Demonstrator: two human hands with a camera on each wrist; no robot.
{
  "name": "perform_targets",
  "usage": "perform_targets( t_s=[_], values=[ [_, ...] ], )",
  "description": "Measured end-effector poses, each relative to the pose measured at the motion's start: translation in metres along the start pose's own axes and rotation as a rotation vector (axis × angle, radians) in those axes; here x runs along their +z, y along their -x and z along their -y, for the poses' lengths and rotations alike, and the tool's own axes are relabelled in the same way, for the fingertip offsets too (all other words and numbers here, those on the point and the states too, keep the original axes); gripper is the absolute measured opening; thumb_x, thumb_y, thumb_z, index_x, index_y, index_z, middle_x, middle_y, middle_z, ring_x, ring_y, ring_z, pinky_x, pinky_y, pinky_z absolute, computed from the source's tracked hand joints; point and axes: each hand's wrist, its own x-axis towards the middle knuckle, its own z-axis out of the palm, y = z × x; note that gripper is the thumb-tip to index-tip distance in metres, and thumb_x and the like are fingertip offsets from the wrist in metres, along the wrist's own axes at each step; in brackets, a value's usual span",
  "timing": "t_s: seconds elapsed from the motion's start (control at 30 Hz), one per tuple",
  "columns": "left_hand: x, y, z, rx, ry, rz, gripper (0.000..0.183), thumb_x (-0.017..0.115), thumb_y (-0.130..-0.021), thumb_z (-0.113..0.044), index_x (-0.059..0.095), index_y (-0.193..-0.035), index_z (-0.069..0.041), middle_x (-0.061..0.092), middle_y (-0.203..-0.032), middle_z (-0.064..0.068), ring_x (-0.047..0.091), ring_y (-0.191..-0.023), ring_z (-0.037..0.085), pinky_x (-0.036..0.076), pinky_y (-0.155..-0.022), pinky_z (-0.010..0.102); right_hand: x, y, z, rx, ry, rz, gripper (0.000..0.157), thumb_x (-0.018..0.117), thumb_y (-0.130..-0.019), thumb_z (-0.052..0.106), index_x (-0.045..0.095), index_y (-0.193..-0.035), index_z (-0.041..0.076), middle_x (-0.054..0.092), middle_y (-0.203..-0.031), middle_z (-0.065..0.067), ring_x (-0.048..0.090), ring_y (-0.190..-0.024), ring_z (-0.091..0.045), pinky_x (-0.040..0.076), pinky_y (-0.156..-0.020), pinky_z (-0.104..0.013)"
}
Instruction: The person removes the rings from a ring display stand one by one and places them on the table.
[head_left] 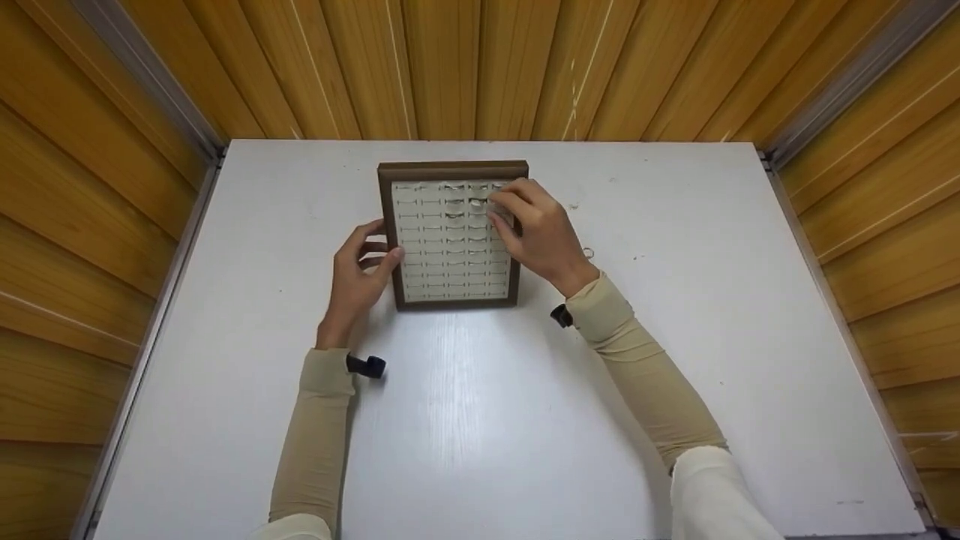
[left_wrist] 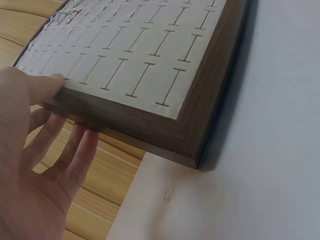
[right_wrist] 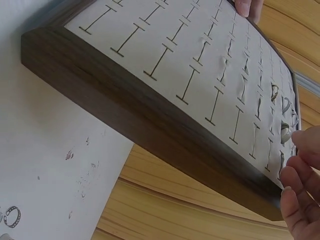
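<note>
The left hand (head_left: 358, 274) grips the left side of the brown-framed display tray (head_left: 457, 304), toward the white table's (head_left: 450, 420) far side. Right lies a loose ring (right_wrist: 18, 216). The right hand (head_left: 541, 229) bends beside seated rings (right_wrist: 285, 132), its hold unclear. Wooden panels (head_left: 480, 71) stand farthest.

Display frame (right_wrist: 145, 117): dark brown wood or wood-look, visible grain, smooth, low sheen; slotted pad (head_left: 454, 244): off-white, matt, soft-looking, exact material unclear; seated rings (right_wrist: 285, 134): metal, shiny; loose ring (right_wrist: 18, 219): silvery metal, pierced band; table (head_left: 450, 420): white, smooth, semi-gloss, faint streaked grain; wall panels (head_left: 442, 67): yellow-brown wood-look, grained, glossy highlights; corner post (head_left: 161, 75): grey, metallic-looking; sleeve (head_left: 652, 375): beige cloth, matt, wrinkled; wrist camera (head_left: 367, 366): black, plastic-looking.
</note>
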Motion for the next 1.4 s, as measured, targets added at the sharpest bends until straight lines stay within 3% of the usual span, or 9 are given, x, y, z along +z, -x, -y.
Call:
perform_targets(
  t_s=[0.17,0.43,0.63,1.07,1.27,1.4],
  values=[
    [-0.002,0.002,0.001,0.020,0.000,0.013,0.049,0.078,-0.100,-0.017,0.062,-0.147,-0.016,0.066,-0.136,0.004,0.069,-0.110,0.021,0.061,-0.097,0.042,0.008,-0.005,0.003,-0.037,0.050,-0.015,0.016,0.073,-0.102,0.010,0.077,-0.113,0.000,0.070,-0.109,-0.014,0.067,-0.098,-0.028,0.060,-0.086,-0.037],
    [-0.002,0.003,-0.001,0.018,0.002,0.010,0.047,0.077,-0.100,-0.014,0.063,-0.145,-0.015,0.067,-0.134,0.007,0.069,-0.108,0.024,0.062,-0.095,0.045,0.022,-0.008,0.006,-0.095,0.203,-0.072,0.013,0.073,-0.101,0.010,0.080,-0.107,0.002,0.070,-0.101,-0.011,0.064,-0.090,-0.028,0.057,-0.077,-0.039],
    [-0.003,0.003,-0.001,0.024,-0.014,0.014,0.047,0.076,-0.100,-0.015,0.062,-0.145,-0.016,0.066,-0.135,0.006,0.070,-0.108,0.023,0.063,-0.095,0.042,0.026,-0.010,0.008,-0.117,0.252,-0.091,0.012,0.071,-0.103,0.009,0.080,-0.104,0.001,0.070,-0.097,-0.011,0.063,-0.086,-0.027,0.054,-0.070,-0.037],
    [0.000,0.002,0.000,0.002,-0.002,0.014,0.048,0.077,-0.100,-0.013,0.062,-0.146,-0.015,0.066,-0.135,0.007,0.069,-0.108,0.022,0.062,-0.096,0.040,0.029,-0.012,0.008,-0.115,0.178,-0.108,0.016,0.066,-0.106,0.009,0.073,-0.102,-0.005,0.067,-0.096,-0.016,0.064,-0.087,-0.029,0.060,-0.076,-0.035],
    [0.001,0.000,-0.001,-0.028,-0.023,0.011,0.051,0.074,-0.100,-0.005,0.058,-0.148,-0.007,0.064,-0.138,0.014,0.068,-0.112,0.029,0.061,-0.099,0.046,0.028,-0.012,0.008,-0.117,0.164,-0.109,0.016,0.064,-0.107,0.008,0.072,-0.103,-0.005,0.066,-0.097,-0.016,0.063,-0.088,-0.029,0.060,-0.077,-0.035],
    [0.001,0.000,-0.004,-0.047,-0.034,0.014,0.052,0.073,-0.101,-0.006,0.056,-0.150,-0.007,0.063,-0.139,0.014,0.068,-0.114,0.030,0.060,-0.101,0.047,0.026,-0.012,0.007,-0.116,0.156,-0.103,0.017,0.062,-0.108,0.008,0.073,-0.105,-0.005,0.066,-0.099,-0.016,0.064,-0.091,-0.029,0.062,-0.079,-0.033]
  ],
)
